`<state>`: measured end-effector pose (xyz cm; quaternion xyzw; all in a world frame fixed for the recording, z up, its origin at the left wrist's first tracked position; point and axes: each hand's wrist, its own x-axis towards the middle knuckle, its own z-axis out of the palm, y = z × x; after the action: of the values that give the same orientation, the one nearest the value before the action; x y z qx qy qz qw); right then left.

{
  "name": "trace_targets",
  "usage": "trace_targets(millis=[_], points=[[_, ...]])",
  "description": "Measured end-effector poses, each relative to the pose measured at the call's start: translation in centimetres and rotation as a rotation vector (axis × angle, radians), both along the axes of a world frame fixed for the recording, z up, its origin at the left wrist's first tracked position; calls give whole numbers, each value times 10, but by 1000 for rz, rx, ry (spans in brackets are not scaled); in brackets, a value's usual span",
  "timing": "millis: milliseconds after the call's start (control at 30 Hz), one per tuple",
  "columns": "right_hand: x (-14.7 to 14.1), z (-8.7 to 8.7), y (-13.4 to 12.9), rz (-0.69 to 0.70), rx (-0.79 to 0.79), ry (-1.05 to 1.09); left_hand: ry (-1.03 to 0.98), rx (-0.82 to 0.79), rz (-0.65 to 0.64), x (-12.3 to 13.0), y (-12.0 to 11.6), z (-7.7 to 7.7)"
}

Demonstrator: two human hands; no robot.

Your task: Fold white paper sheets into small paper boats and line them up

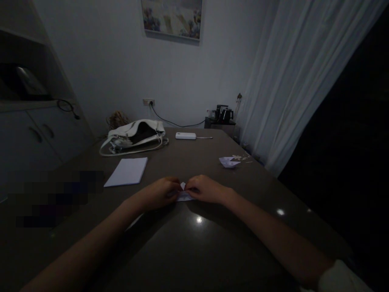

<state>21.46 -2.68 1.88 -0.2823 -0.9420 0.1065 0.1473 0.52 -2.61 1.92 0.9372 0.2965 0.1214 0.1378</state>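
Note:
A small piece of folded white paper (184, 197) lies on the dark table between my two hands, with a pointed tip rising in its middle. My left hand (164, 192) pinches its left side, fingers curled inward. From the right, my right hand (204, 188) grips the other side, thumb and fingers pressed together at the paper. The fingertips of both hands are close together near the tip. Parts of the paper are hidden under the fingers.
A stack of white paper (127, 171) lies to the left, with a white bag (135, 136) behind it. A white power bank (186, 136) with a short cable is farther back. To the right sit a folded paper boat (229, 162) and small scraps (241, 157).

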Motion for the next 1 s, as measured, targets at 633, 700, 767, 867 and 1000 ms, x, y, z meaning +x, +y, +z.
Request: trace_targets(millis=[633, 700, 767, 867, 1000], points=[[0, -21, 15, -233, -139, 217, -46, -178, 322, 3, 8, -5], [0, -21, 15, -256, -153, 201, -54, -183, 337, 3, 7, -4], [1, -20, 15, -268, -161, 190, -66, -191, 349, 4, 7, -5], [0, -19, 15, -288, -165, 169, -64, -172, 367, 5, 7, -6], [-1, -19, 15, -319, -147, 130, -33, -144, 390, 7, 6, -5]])
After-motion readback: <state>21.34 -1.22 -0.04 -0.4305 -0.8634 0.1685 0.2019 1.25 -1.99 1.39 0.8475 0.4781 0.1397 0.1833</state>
